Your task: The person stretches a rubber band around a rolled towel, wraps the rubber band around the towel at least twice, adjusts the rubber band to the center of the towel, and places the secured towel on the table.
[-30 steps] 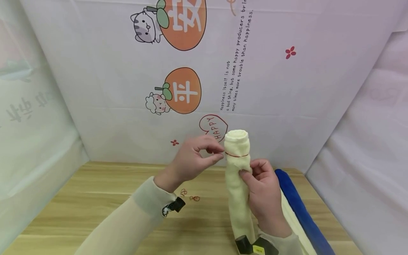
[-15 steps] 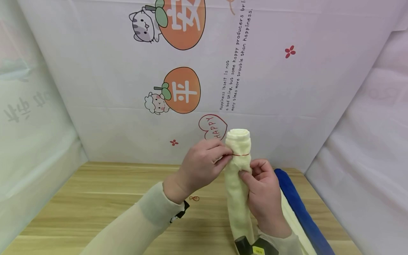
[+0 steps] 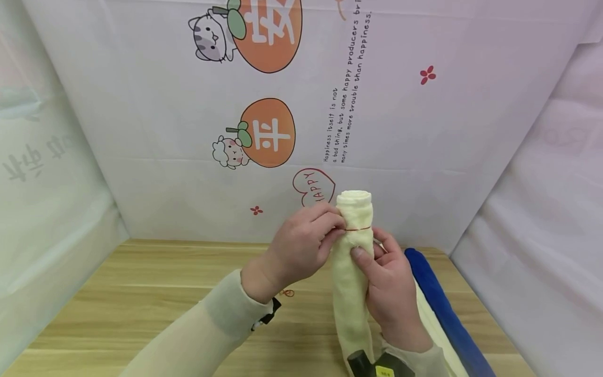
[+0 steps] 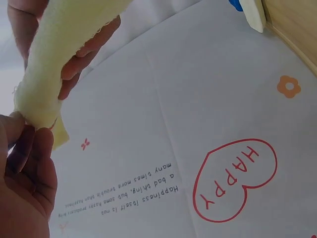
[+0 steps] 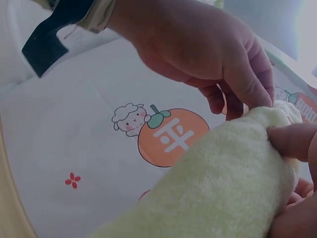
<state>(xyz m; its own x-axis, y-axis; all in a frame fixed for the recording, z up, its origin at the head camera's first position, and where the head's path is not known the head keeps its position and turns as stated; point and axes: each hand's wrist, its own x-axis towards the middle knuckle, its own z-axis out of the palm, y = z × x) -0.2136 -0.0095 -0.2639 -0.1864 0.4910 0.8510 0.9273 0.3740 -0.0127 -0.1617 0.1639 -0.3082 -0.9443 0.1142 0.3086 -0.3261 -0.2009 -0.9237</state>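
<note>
A pale yellow rolled towel [image 3: 350,293] stands nearly upright, its coiled end at the top. Round it, a little below that end, runs a thin red rubber band [image 3: 359,229]. My right hand [image 3: 393,293] grips the roll from the right, thumb across the front and fingers behind. With thumb and fingertips my left hand [image 3: 299,241] pinches at the band on the left side of the roll. The left wrist view has the left hand [image 4: 27,183] at the end of the towel [image 4: 59,54]; the fingertips partly hide the band there.
Loose red rubber bands [image 3: 288,293] lie on the wooden table [image 3: 165,298], partly behind the left wrist. To the right lie a blue rolled towel [image 3: 445,309] and a cream one [image 3: 434,320] beside it. A printed white cloth [image 3: 400,131] hangs behind.
My left hand has moved right, from beside the roll to the band, and its fingers have come together there. The right hand keeps its grip; the roll's top has shifted slightly right.
</note>
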